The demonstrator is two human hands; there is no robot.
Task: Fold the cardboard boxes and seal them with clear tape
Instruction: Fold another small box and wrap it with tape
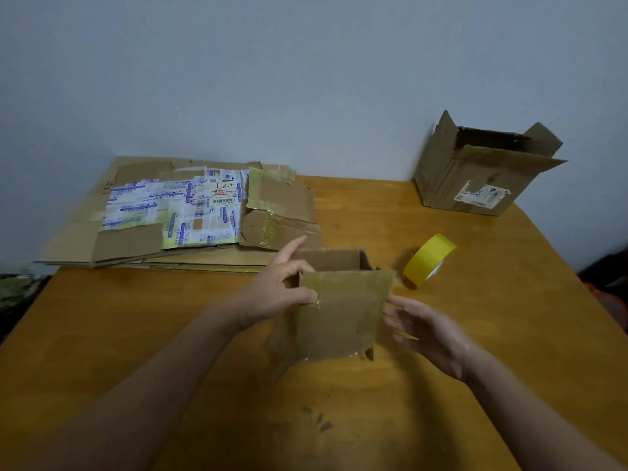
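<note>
Head view: small box (339,311) on table (136,300), open top.
Left hand (275,294): pinching small box's left wall.
Right hand (428,331): fingers straight, just right of small box.
Tape roll (430,260): beyond small box, rightward.

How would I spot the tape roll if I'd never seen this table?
On the wooden table, look right of the small box in the left hand. The tape roll sits there, the only round, yellow thing among brown cardboard.
</note>
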